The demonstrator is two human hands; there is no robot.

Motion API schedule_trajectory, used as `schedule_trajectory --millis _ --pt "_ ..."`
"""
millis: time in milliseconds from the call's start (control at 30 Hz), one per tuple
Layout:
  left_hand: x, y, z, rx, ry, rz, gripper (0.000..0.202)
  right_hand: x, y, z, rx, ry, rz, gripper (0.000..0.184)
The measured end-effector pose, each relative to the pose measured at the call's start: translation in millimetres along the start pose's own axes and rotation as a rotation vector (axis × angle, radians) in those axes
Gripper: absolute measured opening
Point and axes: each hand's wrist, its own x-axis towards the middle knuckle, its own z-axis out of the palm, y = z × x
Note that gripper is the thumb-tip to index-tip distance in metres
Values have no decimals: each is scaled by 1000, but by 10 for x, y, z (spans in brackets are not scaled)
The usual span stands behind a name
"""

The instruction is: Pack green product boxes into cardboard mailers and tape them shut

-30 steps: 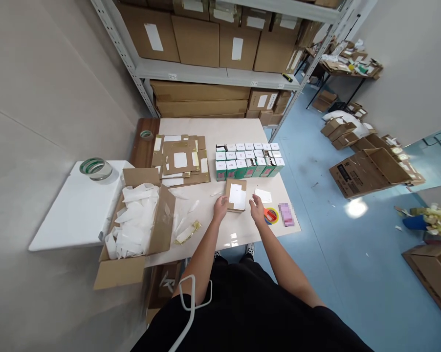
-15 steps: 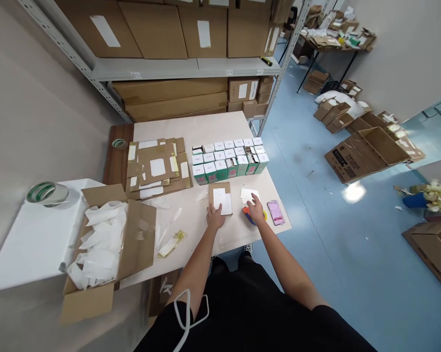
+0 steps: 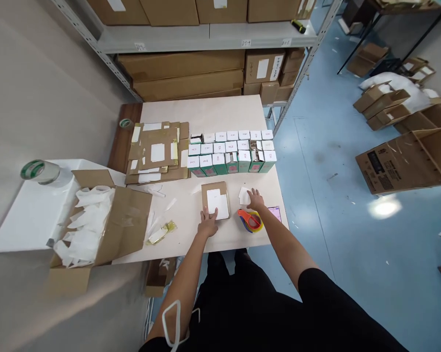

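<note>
A small brown cardboard box (image 3: 215, 200) with a white label lies flat on the pale table (image 3: 213, 112). My left hand (image 3: 208, 224) rests at its near edge, fingers laid on the box. My right hand (image 3: 256, 199) reaches over a white paper slip (image 3: 244, 196), fingertips on it. A red, yellow and blue tape dispenser (image 3: 251, 220) sits just below that hand, with a pink phone (image 3: 275, 213) to its right. Behind the box stand rows of green-and-white cartons (image 3: 231, 152).
Flattened cardboard pieces (image 3: 157, 153) lie at the table's back left. An open carton of white bags (image 3: 96, 220) sits at left, beside a white board (image 3: 30, 215) with a tape roll (image 3: 40, 170). Shelving with brown boxes (image 3: 191, 73) stands behind; open cartons (image 3: 404, 159) lie on the blue floor.
The camera has tilted down and shifted. My right hand moved off the tape dispenser up onto the white slip. My left hand slid to the box's near edge.
</note>
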Motion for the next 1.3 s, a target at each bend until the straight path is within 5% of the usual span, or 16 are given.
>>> schedule_trajectory --millis 300,700,867,1100,1300 --pt "33 -35 -58 -22 -57 -24 105 172 109 36 -160 13 -207 79" --pt "64 -24 -56 22 -76 -55 108 129 308 -86 -184 28 -162 89" --pt "75 -44 -40 3 -60 -47 108 194 215 -43 -203 -20 -274 86" --pt "70 -48 -17 18 -47 -40 105 324 32 -40 -190 55 -139 64" --pt "80 -56 12 16 -37 -31 104 355 77 -64 -180 -2 -308 67"
